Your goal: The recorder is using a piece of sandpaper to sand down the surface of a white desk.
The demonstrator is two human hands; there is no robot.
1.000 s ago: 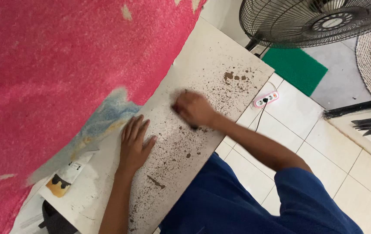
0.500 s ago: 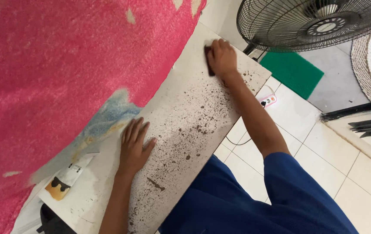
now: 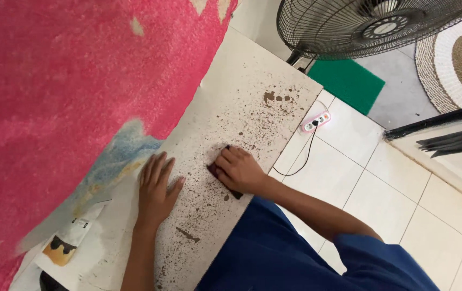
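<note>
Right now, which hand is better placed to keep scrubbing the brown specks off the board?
Right. The right hand already presses the dark scrubbing pad among the specks, while the left hand lies flat, empty, bracing the board.

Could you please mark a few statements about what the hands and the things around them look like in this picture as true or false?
1. The left hand lies flat, fingers spread, on the board. True.
2. The right hand is lifted clear of the board and holds nothing. False: it presses a dark pad down on the board.
3. The board is speckled with brown spots. True.
4. A blue mat lies on the floor beneath the fan. False: the mat there is green.
5. A power strip with a black cord lies on the tiled floor beside the board. True.
</note>
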